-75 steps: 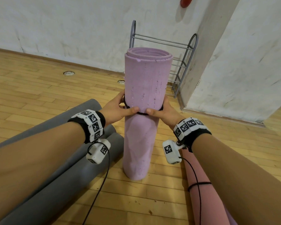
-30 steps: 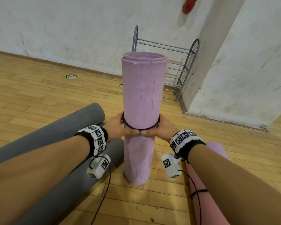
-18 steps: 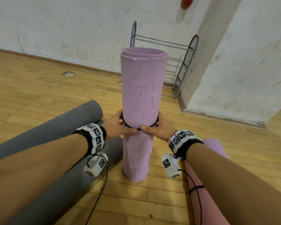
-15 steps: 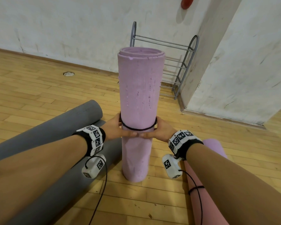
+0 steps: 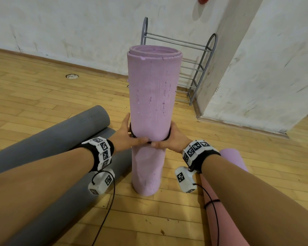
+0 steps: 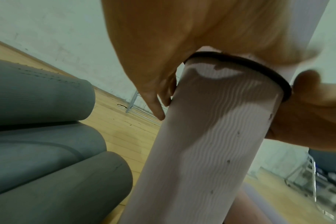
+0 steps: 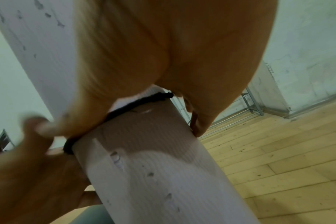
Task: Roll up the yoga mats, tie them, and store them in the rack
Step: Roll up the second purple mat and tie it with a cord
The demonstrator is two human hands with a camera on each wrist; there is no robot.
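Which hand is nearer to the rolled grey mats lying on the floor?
Left. The left hand holds the upright purple rolled mat on the side facing the rolled grey mats; the right hand holds the opposite side, farther away.

Grey mats point(image 5: 48, 144) block left; rack point(image 5: 194, 68) front open.

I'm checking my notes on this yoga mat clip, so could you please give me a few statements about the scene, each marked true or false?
1. The lilac mat stands upright on the floor. True.
2. A black band circles the lilac mat. True.
3. Only the left hand touches the mat. False: the right hand holds it too, thumbs meeting at the front.
4. The grey mats already sit in the rack. False: they lie on the floor, apart from the rack.
5. The pink mat on the floor has a black band. True.
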